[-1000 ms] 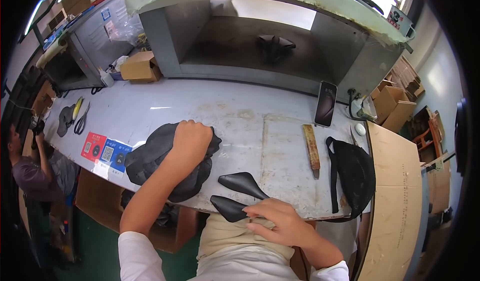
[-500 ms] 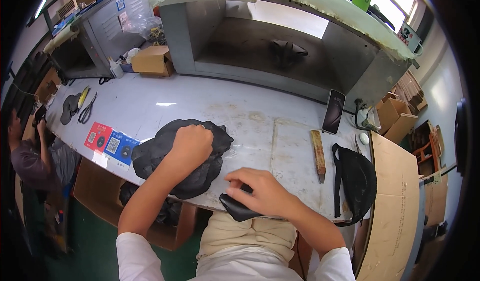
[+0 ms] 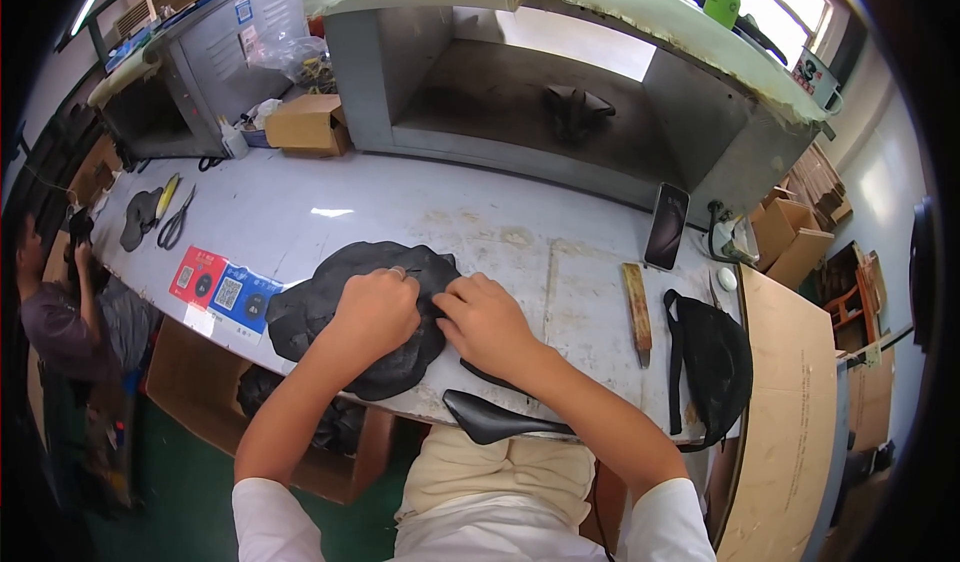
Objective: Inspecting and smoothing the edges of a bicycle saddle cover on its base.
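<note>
A pile of black, soft, flat pieces (image 3: 310,297) with wavy edges lies at the table's front, left of centre. On top of it my left hand (image 3: 375,312) is closed in a fist, a ring on one finger; what lies inside the fist is hidden. My right hand (image 3: 490,327) is beside it, fingers bent and pinched at the pile's right edge on a black piece. Under my right wrist shows part of another dark piece (image 3: 490,374). Nearer me, a glossy black form (image 3: 485,418), broad at one end and narrow at the other, lies along the table edge.
Right of my hands lie a worn wooden-handled tool (image 3: 637,312), a propped phone (image 3: 667,225) and a black strapped bag (image 3: 712,367). Scissors (image 3: 176,220) lie far left. A metal hood (image 3: 520,82) stands behind, an open carton (image 3: 200,382) below. A person (image 3: 70,322) sits at left.
My right hand has moved up and left from the glossy black form to the pile's edge, uncovering the form. My left hand has shifted slightly nearer me on the pile.
</note>
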A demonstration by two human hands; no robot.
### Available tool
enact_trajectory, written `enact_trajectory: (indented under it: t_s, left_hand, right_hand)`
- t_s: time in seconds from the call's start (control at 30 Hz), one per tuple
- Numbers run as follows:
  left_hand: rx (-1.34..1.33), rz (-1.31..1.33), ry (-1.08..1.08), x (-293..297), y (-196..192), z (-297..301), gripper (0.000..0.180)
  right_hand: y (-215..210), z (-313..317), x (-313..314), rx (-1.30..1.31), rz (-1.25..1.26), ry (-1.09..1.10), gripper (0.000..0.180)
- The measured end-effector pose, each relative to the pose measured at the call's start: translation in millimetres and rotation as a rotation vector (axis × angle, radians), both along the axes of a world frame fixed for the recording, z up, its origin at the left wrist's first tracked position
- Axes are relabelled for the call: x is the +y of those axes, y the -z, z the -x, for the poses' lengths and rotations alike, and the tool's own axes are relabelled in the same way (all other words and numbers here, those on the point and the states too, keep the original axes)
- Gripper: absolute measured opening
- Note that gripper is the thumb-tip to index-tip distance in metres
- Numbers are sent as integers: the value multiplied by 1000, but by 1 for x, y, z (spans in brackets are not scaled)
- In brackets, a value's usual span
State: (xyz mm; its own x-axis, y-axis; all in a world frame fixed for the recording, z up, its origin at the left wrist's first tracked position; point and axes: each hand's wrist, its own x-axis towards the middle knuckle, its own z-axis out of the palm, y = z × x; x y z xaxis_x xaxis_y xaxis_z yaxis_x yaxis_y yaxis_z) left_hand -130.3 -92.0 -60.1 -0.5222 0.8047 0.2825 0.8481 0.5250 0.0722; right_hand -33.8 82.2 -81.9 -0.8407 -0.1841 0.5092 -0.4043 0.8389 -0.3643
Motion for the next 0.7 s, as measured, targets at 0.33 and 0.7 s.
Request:
enact_trajectory:
  t_s: [0.33, 0.7]
  left_hand:
    - [139, 12, -56, 14, 0, 3, 11]
    - [267, 78, 50, 21, 12, 5, 13]
  right_hand:
    - [13, 13, -11, 106, -165, 0, 21]
    - [19, 7, -16, 202, -154, 101, 9]
